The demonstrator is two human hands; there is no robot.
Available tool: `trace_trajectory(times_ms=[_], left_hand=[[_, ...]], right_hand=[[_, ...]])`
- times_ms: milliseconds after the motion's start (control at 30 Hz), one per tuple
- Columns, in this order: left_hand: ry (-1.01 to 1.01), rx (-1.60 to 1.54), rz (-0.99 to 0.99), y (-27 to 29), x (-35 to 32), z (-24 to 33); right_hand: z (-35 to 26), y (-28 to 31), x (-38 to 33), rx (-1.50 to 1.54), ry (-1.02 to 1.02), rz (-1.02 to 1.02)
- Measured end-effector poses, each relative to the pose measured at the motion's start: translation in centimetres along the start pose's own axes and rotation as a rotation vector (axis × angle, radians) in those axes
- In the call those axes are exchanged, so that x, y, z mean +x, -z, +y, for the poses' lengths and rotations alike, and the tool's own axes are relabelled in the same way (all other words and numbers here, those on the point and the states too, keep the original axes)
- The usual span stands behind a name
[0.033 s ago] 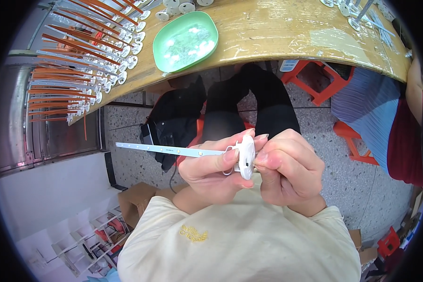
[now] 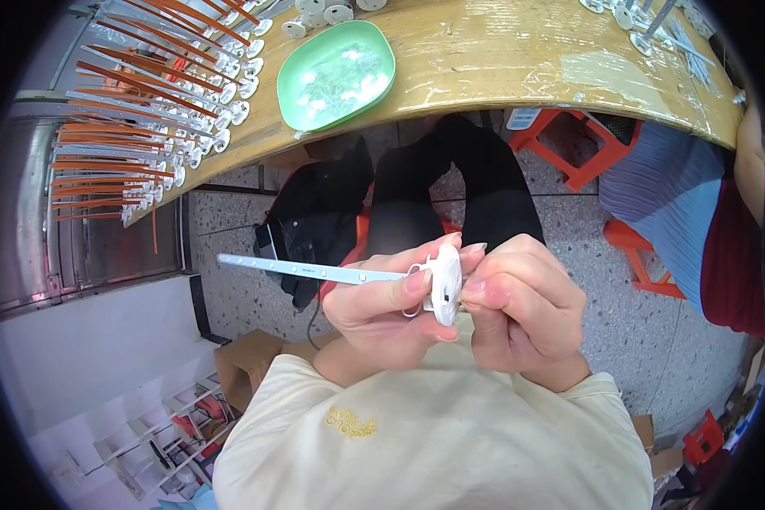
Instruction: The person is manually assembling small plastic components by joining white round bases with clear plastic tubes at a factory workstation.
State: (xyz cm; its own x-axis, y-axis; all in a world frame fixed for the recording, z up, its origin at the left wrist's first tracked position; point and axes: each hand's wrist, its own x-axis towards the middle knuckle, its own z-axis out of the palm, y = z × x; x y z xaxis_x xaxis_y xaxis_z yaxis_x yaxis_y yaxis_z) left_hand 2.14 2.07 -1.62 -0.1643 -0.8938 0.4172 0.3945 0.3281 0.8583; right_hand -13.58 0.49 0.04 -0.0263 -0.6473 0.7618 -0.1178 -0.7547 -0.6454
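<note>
We see a white round cap (image 2: 447, 285) near the middle of our view, and from it a light strip (image 2: 310, 270) extends toward nine o'clock. The left hand (image 2: 381, 308) grips the cap between thumb and fingers. The right hand (image 2: 529, 308) is closed, with fingertips pinched at the cap's face; what they pinch, we cannot tell. At eleven o'clock, a green bowl (image 2: 293, 106) rests on the wooden table (image 2: 484, 64).

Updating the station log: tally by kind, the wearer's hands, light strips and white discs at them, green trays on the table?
Hands: 2 (left hand, right hand)
Light strip: 1
White disc: 1
Green tray: 1
Total: 5
</note>
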Motion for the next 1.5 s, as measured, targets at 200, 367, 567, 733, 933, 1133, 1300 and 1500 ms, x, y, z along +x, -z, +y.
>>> trace_trajectory(times_ms=[200, 367, 567, 733, 933, 1133, 1300, 1500], left_hand=[[0.069, 0.017, 0.010, 0.1, -0.2, 0.2], [0.121, 0.027, 0.020, -0.1, 0.1, 0.2], [-0.022, 0.133, -0.067, -0.1, 1.3, 0.1], [-0.186, 0.275, -0.175, 0.4, 3.2, 0.8], [-0.171, 0.272, -0.342, -0.4, 4.1, 2.5], [-0.156, 0.268, -0.403, -0.2, 4.0, 1.3], [-0.239, 0.338, -0.341, 0.4, 4.4, 1.0], [-0.253, 0.175, -0.144, 4.4, 3.9, -0.7]], right_hand=[[0.1, -0.2, -0.1, 0.010, 0.011, 0.010], [0.1, 0.1, 0.1, -0.053, 0.042, -0.013], [0.1, 0.2, 0.0, -0.059, 0.082, 0.026], [0.5, 0.7, 0.8, -0.034, 0.061, 0.055], [-2.8, 2.7, 1.7, -0.210, 0.031, 0.044], [-2.2, 3.6, 2.6, -0.331, 0.283, -0.211], [-1.1, 3.0, 5.0, -0.265, 0.282, -0.224], [4.1, 2.8, 11.7, -0.251, 0.257, -0.102]])
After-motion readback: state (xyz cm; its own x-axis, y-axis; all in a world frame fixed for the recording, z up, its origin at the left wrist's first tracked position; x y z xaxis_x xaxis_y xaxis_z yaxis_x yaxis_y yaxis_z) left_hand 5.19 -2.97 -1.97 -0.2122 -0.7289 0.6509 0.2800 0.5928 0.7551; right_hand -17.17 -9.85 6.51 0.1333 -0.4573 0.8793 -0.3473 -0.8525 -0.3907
